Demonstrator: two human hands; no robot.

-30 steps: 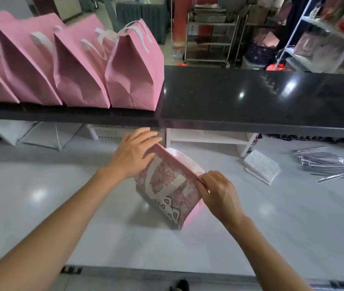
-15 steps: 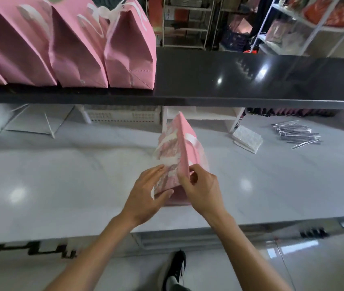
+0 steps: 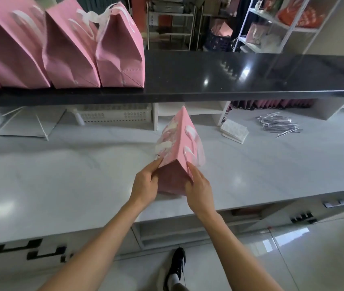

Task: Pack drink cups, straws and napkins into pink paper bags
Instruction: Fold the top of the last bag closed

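A folded pink paper bag with white ribbon handles stands on its narrow end on the white glossy tabletop, held between both hands. The left hand grips its left edge; the right hand grips its right edge. Beyond the hands, to the right, lie a white napkin stack and a pile of silver-wrapped straws. Above and left, pink paper bags stand on a black shelf.

No legible text, label, brand or number on anything in view.
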